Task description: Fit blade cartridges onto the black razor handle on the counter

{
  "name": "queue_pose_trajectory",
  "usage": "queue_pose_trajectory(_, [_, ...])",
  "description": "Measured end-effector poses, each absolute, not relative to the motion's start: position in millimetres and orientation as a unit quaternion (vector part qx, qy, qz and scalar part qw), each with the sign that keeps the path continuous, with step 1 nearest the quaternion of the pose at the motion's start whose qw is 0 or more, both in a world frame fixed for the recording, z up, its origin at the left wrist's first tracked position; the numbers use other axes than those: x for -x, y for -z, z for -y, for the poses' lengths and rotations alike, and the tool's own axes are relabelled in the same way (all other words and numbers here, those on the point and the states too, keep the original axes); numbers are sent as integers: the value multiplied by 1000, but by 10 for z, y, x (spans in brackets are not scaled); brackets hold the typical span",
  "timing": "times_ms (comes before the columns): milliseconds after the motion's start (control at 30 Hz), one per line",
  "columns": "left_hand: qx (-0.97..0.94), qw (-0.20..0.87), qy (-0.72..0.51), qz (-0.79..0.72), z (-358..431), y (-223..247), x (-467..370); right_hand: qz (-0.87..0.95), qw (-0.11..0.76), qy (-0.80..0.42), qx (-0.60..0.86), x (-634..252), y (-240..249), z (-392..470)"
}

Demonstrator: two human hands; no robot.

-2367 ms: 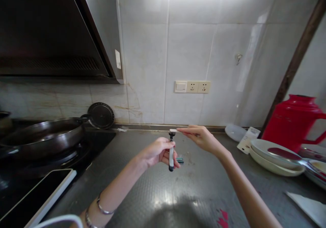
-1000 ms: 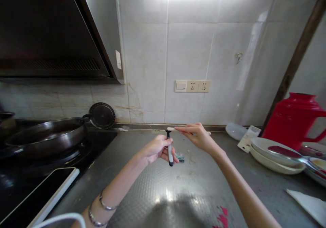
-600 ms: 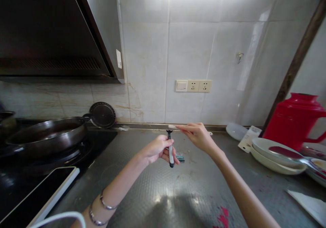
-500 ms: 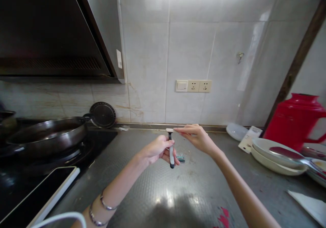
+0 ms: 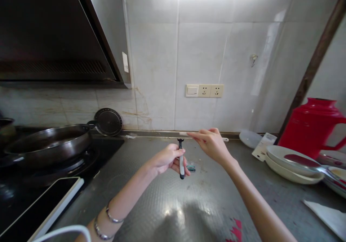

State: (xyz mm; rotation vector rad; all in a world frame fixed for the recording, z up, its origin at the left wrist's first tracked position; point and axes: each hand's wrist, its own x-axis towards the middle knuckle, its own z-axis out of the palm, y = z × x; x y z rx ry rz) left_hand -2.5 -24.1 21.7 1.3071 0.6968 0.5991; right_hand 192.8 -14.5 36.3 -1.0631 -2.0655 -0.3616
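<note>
Upright in my left hand is a razor handle, grey with black ends. My thumb and fingers are closed around it, and its narrow black top shows no blade head. My right hand pinches a slim white stick shaped like a toothbrush. Its wider end points left, just above and apart from the razor's top, while its thin tail shows behind the hand. Bristles cannot be made out. On the metal counter, just beyond my left fingers, lies a small teal and clear object.
At left, a steel pan sits on the black stove near a phone-like slab with a white edge. White dishes, a card and a red jug stand at right. A range hood hangs upper left.
My right hand has lifted the white stick slightly up and away from the razor's top, uncovering it. The stick's tail now shows to the right. My left hand has barely moved.
</note>
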Motion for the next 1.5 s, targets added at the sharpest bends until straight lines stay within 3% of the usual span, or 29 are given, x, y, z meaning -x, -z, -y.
queue_pose_trajectory(200, [-586, 698, -266, -313, 222, -210, 37, 851, 400, 36, 338, -1930, -379, 147])
queue_pose_trajectory(433, [-587, 695, -267, -320, 200, -183, 24, 828, 389, 108, 389, -1951, -349, 130])
queue_pose_trajectory(1500, [-590, 692, -263, -322, 224, -202, 34, 849, 375, 90, 361, -2010, -370, 118])
